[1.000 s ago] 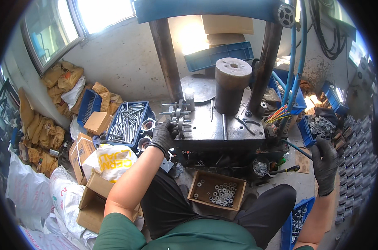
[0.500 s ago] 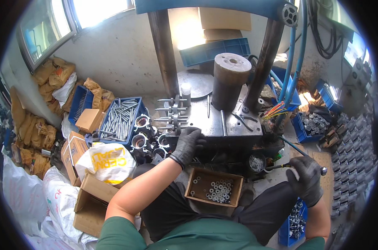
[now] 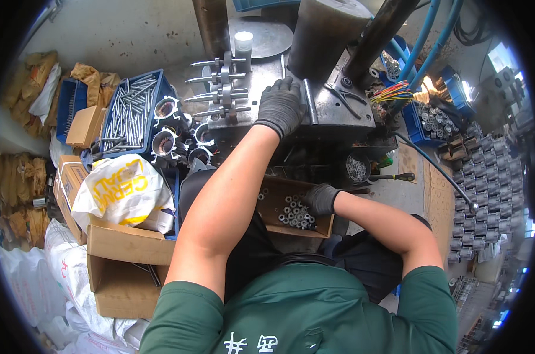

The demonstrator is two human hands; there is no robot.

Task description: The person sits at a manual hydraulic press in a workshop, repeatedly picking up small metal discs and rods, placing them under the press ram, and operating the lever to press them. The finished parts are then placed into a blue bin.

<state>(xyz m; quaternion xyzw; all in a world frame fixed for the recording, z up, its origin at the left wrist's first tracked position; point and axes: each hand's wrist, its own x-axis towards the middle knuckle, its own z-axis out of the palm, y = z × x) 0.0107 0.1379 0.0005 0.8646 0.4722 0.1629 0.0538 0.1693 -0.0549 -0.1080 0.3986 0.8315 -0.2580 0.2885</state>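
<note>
My left hand (image 3: pixel 281 107), in a dark grey glove, lies over the metal press table (image 3: pixel 253 121). Its fingers stretch forward over the near end of a thin metal rod (image 3: pixel 283 64), whose far end shows beyond them. Just right of this hand is a thicker metal pin (image 3: pixel 310 101). To its left, several shafts with round discs (image 3: pixel 225 88) stand in a row at the table's edge. My right hand (image 3: pixel 320 199), gloved too, reaches into a wooden box (image 3: pixel 273 227) beside small metal rings (image 3: pixel 296 211); its fingertips are hidden.
Pliers (image 3: pixel 345 100) and a thick steel cylinder (image 3: pixel 329 38) stand or lie on the table. A long lever with a round end (image 3: pixel 473 207) slants at right. Blue crates of metal shafts (image 3: pixel 130 112) and ring-shaped parts (image 3: pixel 436 121) flank the press. An open cardboard box (image 3: pixel 129 248) is at left.
My left hand has moved right and forward from beside the discs to the thin rod. My right hand has left the lever's side and gone into the wooden box. The view has shifted.
</note>
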